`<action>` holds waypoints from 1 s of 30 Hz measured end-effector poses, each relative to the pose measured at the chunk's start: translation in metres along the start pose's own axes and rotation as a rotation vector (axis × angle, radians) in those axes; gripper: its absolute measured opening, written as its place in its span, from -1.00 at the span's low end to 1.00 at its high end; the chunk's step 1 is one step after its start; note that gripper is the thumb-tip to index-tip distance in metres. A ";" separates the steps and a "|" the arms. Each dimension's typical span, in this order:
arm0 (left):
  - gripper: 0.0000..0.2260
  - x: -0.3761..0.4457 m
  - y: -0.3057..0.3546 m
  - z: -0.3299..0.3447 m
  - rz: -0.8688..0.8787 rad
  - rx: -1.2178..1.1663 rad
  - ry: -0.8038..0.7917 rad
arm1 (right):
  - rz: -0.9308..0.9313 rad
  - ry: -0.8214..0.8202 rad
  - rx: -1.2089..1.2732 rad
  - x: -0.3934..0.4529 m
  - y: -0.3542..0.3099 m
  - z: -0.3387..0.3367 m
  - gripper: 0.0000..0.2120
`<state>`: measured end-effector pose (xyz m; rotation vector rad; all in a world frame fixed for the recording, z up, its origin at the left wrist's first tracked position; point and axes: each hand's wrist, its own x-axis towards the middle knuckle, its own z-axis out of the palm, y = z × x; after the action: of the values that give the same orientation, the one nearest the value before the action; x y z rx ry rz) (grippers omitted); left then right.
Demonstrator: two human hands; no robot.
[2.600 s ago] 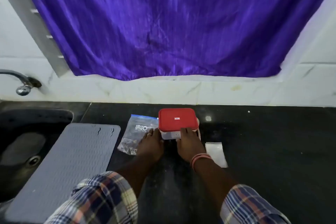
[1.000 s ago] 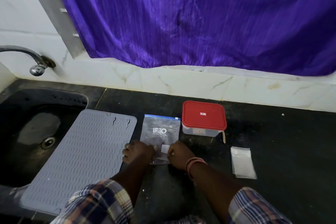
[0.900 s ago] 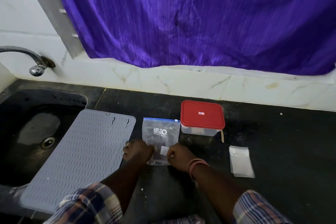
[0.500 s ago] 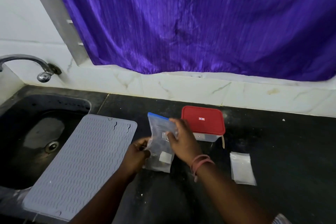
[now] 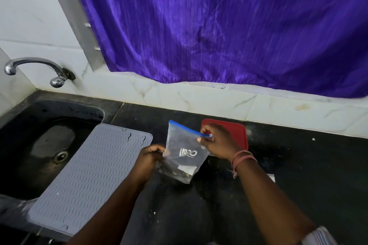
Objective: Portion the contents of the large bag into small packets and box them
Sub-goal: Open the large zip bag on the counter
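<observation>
bag (image 5: 184,151) held up off the counter (image 5: 298,165), tilted, blue zip edge on top, small dark bits and a white slip gathered at its low corner. left hand (image 5: 149,155) gripping the bag's lower left edge; right hand (image 5: 218,142) pinching the right end of the zip strip. red-lidded box (image 5: 239,133) just behind the right hand, partly hidden by it. grey mat (image 5: 89,177) to the left, overlapping the sink (image 5: 39,141); tap (image 5: 35,67) above. purple curtain (image 5: 219,26) behind.
</observation>
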<state>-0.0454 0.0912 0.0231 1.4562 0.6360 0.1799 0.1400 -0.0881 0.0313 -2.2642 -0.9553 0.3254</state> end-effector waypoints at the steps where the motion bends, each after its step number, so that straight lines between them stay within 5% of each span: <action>1: -0.79 -0.002 0.000 0.002 -0.024 -0.057 0.032 | 0.004 0.014 0.038 -0.003 0.000 -0.004 -0.83; 5: -0.80 -0.002 -0.012 0.007 -0.143 -0.182 0.101 | -0.011 0.048 0.250 -0.014 -0.006 -0.016 -0.77; 8: -0.74 0.007 -0.023 0.012 -0.124 -0.049 0.192 | 0.026 0.065 0.307 -0.020 -0.013 -0.011 -0.82; 13: -0.45 0.020 0.004 0.034 0.375 0.415 0.255 | 0.081 -0.005 0.353 -0.026 -0.028 -0.007 -0.84; 17: -0.63 0.027 0.024 0.054 0.636 0.883 0.070 | 0.031 -0.066 0.241 -0.026 -0.036 -0.013 -0.84; 27: -0.92 0.041 0.039 0.068 0.506 0.565 -0.097 | 0.078 0.113 0.238 -0.028 -0.033 -0.020 -0.75; 30: -0.95 0.043 0.042 0.067 0.513 0.660 -0.136 | 0.116 0.137 0.318 -0.032 -0.031 -0.022 -0.79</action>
<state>0.0346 0.0592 0.0499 2.2375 0.1932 0.2810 0.1105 -0.1053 0.0675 -2.0238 -0.6526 0.3419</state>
